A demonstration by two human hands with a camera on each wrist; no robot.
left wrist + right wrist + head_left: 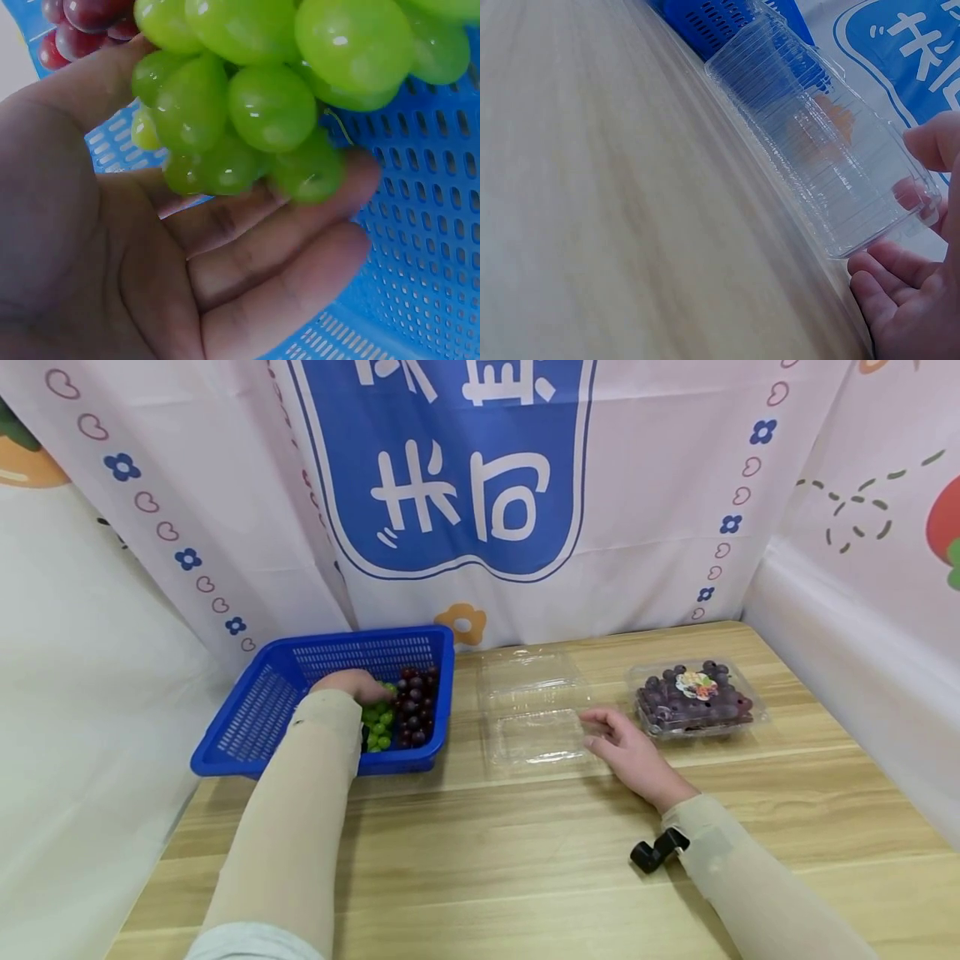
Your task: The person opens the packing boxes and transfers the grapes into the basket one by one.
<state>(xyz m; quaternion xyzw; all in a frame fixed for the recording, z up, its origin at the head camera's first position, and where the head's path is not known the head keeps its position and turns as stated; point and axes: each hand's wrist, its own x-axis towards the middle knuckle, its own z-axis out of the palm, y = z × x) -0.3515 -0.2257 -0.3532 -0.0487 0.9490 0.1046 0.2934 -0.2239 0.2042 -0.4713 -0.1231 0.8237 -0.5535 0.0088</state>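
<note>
My left hand [347, 683] reaches into the blue basket [232, 727]. In the left wrist view, its thumb and fingers curve around a bunch of green grapes [271, 109], which hides some fingertips. Dark red grapes [415, 708] lie beside the green ones in the basket. My right hand [626, 756] is at the right edge of a clear plastic box [536, 735], whose lid is folded back toward the wall. In the right wrist view, the thumb is over the box's rim and the fingers are at its end wall, loosely spread.
A closed clear box of dark grapes [693, 697], with a round sticker on its lid, stands right of the right hand. White printed cloth [637, 468] hangs behind and beside the wooden table [480, 877]. A black mount [658, 850] is strapped to the right wrist.
</note>
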